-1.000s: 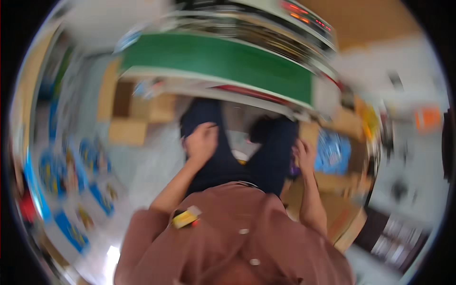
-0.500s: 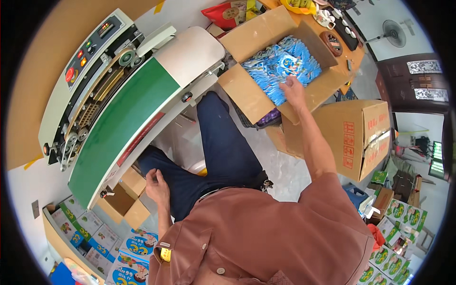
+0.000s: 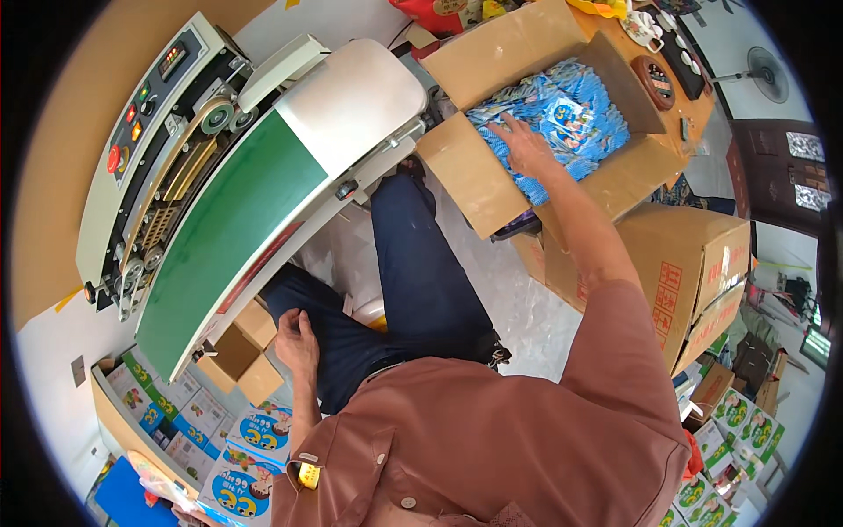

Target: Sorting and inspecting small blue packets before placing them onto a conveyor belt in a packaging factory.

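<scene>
Near the left rim of an open cardboard box (image 3: 492,44), my right hand (image 3: 527,151) reaches down with fingers spread. Its fingertips touch or hover just above a heap of small blue-and-white striped packets (image 3: 606,114); I cannot tell which. One packet (image 3: 569,119) with a white cartoon print lies face up on top, to the right of my fingers. My left hand (image 3: 297,342) rests by my left thigh, its fingers loosely bent and slightly apart, with nothing visible in them.
A conveyor machine with a green belt (image 3: 233,193) and lit buttons stands at left. A large carton (image 3: 641,263) sits right of the box. Below the machine is a small open carton (image 3: 259,378). Printed boxes (image 3: 237,479) are stacked at lower left. A wooden table (image 3: 615,39) stands behind.
My right hand has shifted left across the packets toward the box's left rim, and its fingers have spread. My view has turned slightly; my left hand stays by the thigh.
</scene>
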`<state>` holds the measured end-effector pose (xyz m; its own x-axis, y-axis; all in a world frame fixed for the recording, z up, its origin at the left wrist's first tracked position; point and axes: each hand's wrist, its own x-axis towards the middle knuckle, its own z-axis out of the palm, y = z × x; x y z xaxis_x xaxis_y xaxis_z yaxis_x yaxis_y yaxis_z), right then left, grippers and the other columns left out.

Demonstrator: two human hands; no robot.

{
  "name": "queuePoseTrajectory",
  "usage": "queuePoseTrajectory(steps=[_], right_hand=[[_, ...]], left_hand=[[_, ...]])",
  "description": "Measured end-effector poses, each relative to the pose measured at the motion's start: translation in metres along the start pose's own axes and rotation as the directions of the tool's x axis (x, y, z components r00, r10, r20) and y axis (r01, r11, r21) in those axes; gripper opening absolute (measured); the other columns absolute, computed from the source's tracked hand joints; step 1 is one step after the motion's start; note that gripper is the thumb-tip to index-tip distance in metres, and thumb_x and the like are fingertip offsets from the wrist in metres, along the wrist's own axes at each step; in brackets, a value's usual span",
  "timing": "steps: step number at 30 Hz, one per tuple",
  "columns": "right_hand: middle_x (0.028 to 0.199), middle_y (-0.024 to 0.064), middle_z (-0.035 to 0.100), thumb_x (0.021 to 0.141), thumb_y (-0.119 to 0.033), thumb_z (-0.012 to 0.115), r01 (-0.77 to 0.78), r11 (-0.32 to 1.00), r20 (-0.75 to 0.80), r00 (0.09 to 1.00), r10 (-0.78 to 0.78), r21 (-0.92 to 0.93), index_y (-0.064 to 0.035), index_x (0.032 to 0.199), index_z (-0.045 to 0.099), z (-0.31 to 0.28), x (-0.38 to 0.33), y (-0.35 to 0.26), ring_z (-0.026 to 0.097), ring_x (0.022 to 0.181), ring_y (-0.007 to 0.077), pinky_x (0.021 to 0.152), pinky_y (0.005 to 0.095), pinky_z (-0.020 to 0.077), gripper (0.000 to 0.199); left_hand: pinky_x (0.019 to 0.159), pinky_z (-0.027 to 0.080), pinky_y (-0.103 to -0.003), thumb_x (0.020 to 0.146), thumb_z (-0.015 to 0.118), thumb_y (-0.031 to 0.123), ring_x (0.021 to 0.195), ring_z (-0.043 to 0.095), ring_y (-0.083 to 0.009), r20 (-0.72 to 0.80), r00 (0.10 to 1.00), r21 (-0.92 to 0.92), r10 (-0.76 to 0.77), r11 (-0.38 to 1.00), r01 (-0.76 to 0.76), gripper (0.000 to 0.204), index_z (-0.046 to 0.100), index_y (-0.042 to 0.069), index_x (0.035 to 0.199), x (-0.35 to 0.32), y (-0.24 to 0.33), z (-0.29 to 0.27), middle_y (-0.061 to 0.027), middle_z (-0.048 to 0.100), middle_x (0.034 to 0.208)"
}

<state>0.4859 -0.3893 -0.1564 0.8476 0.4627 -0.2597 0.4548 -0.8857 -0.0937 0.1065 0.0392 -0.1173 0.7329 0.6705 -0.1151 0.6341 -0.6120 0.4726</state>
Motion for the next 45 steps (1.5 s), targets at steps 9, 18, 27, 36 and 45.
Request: queuePoseTrajectory(steps=[9,18,27,36,45], right_hand=[[0.150,0.0146,0.039,0.081,0.003,0.059,0.115,0.992,-0.042,0.993,-0.113,0.051,-0.0195,0.143,0.044,0.014,0.013,0.022,0.048,0.128,0.0391,0.098,0.0482,0.0500,0.067],[0.145,0.0169,0.046,0.083,0.005,0.057,0.170,0.984,-0.043,0.985,-0.168,0.058,-0.0163,0.135,0.055,0.023,0.028,0.032,0.052,0.126,0.0386,0.098,0.0463,0.0506,0.057],[0.137,0.0204,0.056,0.082,0.007,0.058,0.246,0.905,-0.226,0.959,-0.174,0.347,-0.0135,0.127,0.064,0.006,0.013,0.046,0.057,0.121,0.0404,0.099,0.0455,0.0502,0.050],[0.130,0.0186,0.061,0.084,0.005,0.067,0.227,0.832,-0.317,0.946,-0.066,0.506,-0.0115,0.124,0.065,-0.039,-0.026,0.059,0.059,0.121,0.0348,0.102,0.0392,0.0475,0.044],[0.125,0.0115,0.065,0.084,0.009,0.066,0.075,0.735,-0.157,0.987,0.043,0.674,-0.0071,0.123,0.066,-0.152,-0.070,-0.015,0.062,0.115,0.0228,0.097,0.0332,0.0483,0.042]], left_hand=[[0.067,0.053,-0.038,0.091,0.068,0.027,0.072,0.070,-0.0264,0.037,0.999,0.024,0.011,1.000,-0.012,0.020,0.070,0.009,0.099,0.006,0.005,0.006,-0.0084,0.073,0.082],[0.067,0.053,-0.037,0.092,0.068,0.028,0.072,0.070,-0.0260,0.075,0.997,0.029,-0.001,1.000,-0.001,0.020,0.070,0.009,0.099,0.012,0.023,0.013,-0.0088,0.073,0.082],[0.073,0.052,-0.030,0.094,0.067,0.019,0.077,0.068,-0.0175,0.199,0.980,0.017,-0.014,1.000,0.011,0.021,0.067,0.001,0.104,0.019,0.035,0.016,-0.0112,0.072,0.088],[0.062,0.052,-0.026,0.089,0.073,0.008,0.064,0.060,-0.0128,0.327,0.815,-0.534,0.478,0.805,-0.258,0.029,0.063,0.000,0.114,0.014,0.181,0.034,-0.0092,0.069,0.090],[0.109,0.039,-0.047,0.066,0.087,0.022,0.136,0.038,-0.0412,-0.001,0.495,-0.524,0.869,0.421,-0.740,0.102,0.028,0.002,0.147,0.056,0.355,0.096,-0.0236,0.041,0.145]])
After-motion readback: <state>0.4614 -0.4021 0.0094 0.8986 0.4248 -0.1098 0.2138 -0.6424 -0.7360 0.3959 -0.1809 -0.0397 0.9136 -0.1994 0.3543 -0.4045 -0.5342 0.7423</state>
